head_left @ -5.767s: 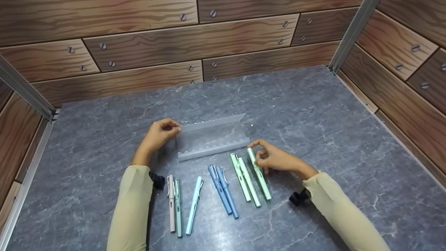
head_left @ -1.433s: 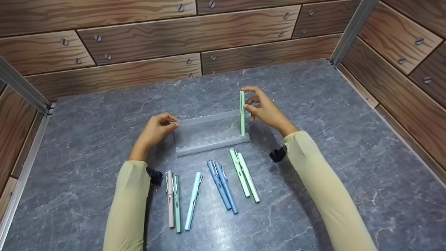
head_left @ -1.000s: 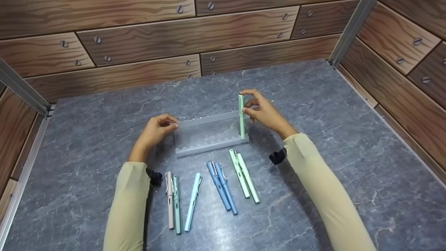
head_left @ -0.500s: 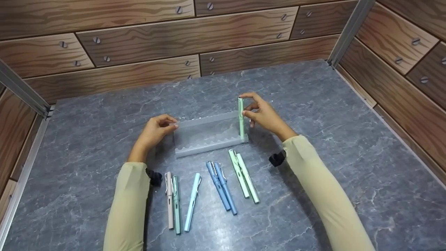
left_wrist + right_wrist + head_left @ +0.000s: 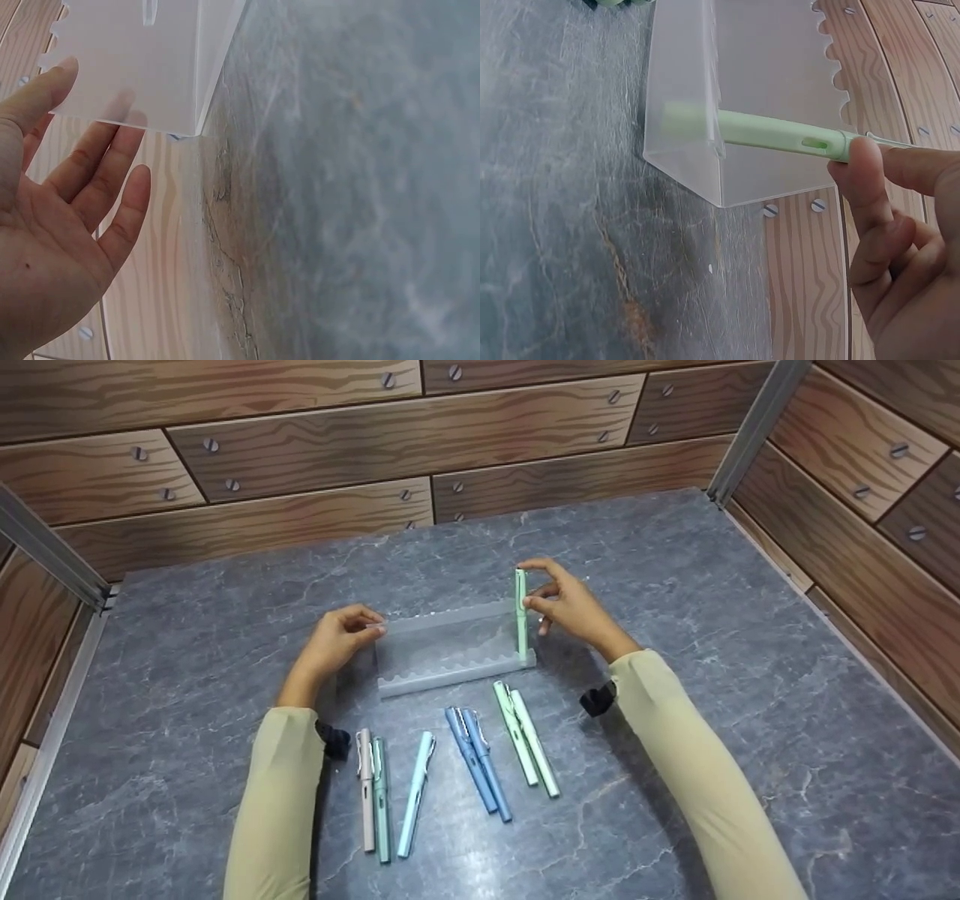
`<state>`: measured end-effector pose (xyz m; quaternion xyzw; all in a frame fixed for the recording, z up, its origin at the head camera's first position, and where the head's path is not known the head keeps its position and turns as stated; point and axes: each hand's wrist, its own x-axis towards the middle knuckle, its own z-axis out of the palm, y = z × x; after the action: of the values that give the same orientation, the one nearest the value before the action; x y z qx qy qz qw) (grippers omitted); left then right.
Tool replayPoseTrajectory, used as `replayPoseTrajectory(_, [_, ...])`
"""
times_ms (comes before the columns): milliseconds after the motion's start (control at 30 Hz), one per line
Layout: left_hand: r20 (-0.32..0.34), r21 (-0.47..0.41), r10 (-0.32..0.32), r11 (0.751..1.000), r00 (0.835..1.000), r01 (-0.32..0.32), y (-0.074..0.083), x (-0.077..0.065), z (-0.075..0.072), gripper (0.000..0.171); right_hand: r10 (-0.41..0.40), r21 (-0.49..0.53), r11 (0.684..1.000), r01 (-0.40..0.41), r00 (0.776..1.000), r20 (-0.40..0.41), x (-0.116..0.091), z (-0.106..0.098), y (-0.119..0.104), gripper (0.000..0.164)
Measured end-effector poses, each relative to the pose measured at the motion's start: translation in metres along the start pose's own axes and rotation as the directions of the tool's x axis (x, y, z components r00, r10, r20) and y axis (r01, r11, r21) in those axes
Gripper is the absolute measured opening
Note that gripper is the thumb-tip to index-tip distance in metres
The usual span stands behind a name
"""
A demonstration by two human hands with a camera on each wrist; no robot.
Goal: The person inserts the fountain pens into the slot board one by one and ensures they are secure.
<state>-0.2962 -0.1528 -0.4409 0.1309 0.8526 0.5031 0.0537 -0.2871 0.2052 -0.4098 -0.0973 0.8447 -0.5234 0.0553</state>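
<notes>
Right hand (image 5: 570, 604) pinching green pen (image 5: 522, 628) upright at right end of clear rack (image 5: 446, 649)

Left hand (image 5: 341, 637) pinches the rack's left edge on the tabletop (image 5: 675, 585). I'd hold the pen plumb, bottom it out squarely, brace the rack against sliding. Right wrist view shows the pen's lower end through the frosted front lip (image 5: 681, 67); head view barely does.

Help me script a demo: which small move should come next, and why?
Probably lean the upright light green pen against the scalloped rear edge of the translucent rack: its lower end sits behind the front lip, the right hand pinches it, and the left hand holds the rack.
</notes>
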Motion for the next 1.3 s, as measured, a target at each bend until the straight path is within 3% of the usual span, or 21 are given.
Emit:
replayPoseTrajectory(933, [0.0, -0.005, -0.002, 1.0, 1.0, 0.002, 0.0009, 0.0015, -0.0004, 0.019, 0.04, 0.021, 0.999, -0.041, 0.998, 0.045, 0.0062, 0.0001, 0.0024, 0.058])
replayPoseTrajectory(1300, [0.003, -0.008, -0.011, 1.0, 1.0, 0.011, 0.0007, 0.0004, -0.0013, 0.019, -0.03, 0.005, 1.0, 0.03, 0.999, 0.04, 0.0023, -0.0001, 0.0049, 0.06])
